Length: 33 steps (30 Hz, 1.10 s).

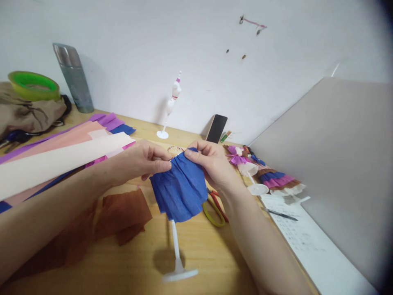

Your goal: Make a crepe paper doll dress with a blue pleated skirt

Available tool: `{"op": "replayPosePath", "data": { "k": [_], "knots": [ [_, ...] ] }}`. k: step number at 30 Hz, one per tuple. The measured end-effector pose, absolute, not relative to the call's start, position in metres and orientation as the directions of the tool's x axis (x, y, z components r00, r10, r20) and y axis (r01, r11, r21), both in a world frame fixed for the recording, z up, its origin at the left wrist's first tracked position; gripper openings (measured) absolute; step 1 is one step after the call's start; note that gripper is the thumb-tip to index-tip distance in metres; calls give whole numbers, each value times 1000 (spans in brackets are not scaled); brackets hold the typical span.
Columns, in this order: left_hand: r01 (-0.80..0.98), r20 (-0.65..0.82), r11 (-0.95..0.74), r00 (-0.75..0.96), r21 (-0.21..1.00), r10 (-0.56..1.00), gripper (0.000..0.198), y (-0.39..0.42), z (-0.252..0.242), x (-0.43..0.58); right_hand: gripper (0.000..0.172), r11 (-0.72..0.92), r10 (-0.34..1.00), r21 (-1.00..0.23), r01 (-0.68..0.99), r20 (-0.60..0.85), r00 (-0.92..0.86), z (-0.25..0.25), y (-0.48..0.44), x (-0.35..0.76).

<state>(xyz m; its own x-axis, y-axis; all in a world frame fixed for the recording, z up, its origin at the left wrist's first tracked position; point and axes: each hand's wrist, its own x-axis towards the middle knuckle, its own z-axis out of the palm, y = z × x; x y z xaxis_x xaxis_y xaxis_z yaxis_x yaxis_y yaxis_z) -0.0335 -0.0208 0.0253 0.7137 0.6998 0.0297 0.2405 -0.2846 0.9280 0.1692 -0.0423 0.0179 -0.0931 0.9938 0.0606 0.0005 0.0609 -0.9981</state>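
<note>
My left hand (144,162) and my right hand (210,162) both pinch the gathered top edge of a blue crepe paper skirt (181,190). The skirt hangs over a small white stand (178,262) with a thin post and round base, resting on the wooden desk (215,254). A crumpled brown crepe paper piece (123,215) lies under my left forearm. Scissors with yellow and red handles (215,209) lie just below my right wrist.
Rolled crepe sheets in cream, pink, purple and blue (61,157) lie at left. A white mannequin torso on a stand (172,102), a phone (216,128), a metal flask (73,78), a green tape roll (33,85), a finished paper-dressed doll (267,176), a pen (281,214) and a grey laptop lid (337,164) surround the workspace.
</note>
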Motion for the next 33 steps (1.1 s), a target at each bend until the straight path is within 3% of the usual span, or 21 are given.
{"op": "replayPosePath", "data": {
  "k": [12, 21, 28, 33],
  "knots": [
    [243, 12, -294, 754, 924, 657, 24, -17, 26, -39, 32, -120, 970, -977, -176, -77, -231, 18, -40, 170],
    [300, 27, -351, 724, 887, 689, 26, -17, 24, -36, 34, 74, 989, -995, 60, 66, -136, 21, -46, 171],
    [308, 66, -389, 705, 868, 706, 24, -16, 20, -37, 36, 23, 983, -1000, -20, 27, -182, 18, -42, 172],
    [288, 138, -445, 690, 848, 710, 23, -10, 13, -36, 33, 93, 985, -994, 57, 84, -150, 22, -45, 172]
  ]
}}
